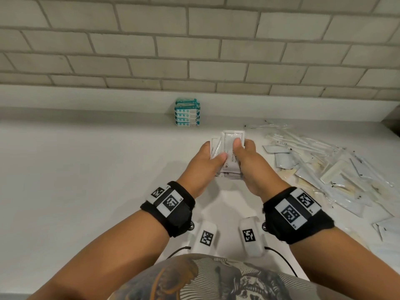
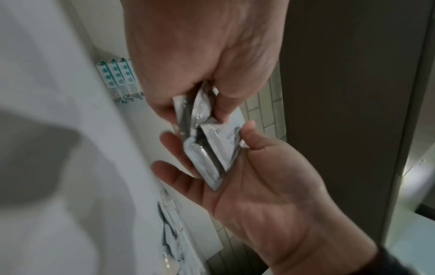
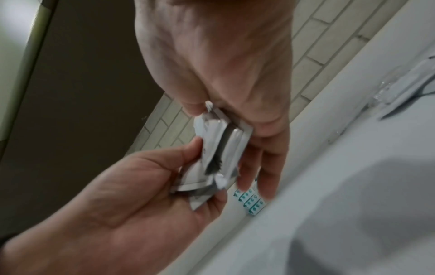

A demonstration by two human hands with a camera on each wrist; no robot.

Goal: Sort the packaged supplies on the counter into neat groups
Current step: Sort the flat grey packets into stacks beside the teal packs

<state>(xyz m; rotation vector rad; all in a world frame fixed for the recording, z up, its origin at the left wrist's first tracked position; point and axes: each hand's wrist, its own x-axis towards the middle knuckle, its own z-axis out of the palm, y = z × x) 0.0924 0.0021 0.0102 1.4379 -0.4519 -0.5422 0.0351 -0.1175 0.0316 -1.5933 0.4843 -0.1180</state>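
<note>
**Head view: squaring up a handful of white sachets between both hands**

Head view shows both my hands raised over the tabletop with a bundle of white sachets held between them. My left hand cradles the bundle from the side, thumb laid on its face, fingers behind. My right hand pinches the front sachet with the thumb on top. So each grip is closed on the sachets; neither is released. In the left wrist view the sachets fan apart unevenly, so they are not yet aligned.

I judge this the gathering step for the sachet group: like items are collected in hand and being evened up. The next move, I think, calls for tapping the edges flush, then setting the bundle down as its own group, probably near the teal packets and apart from the loose pile. The sachets look slick, so a loose hold could let them slide.

Counts:
- Teal-and-white packets: one neat stack by the wall, about five high.
- Sachets in hand: several, at least four; the exact number is hidden by my fingers.
- Unsorted pile at my right: many clear-wrapped long items and flat white packs, too overlapped to count.
</note>
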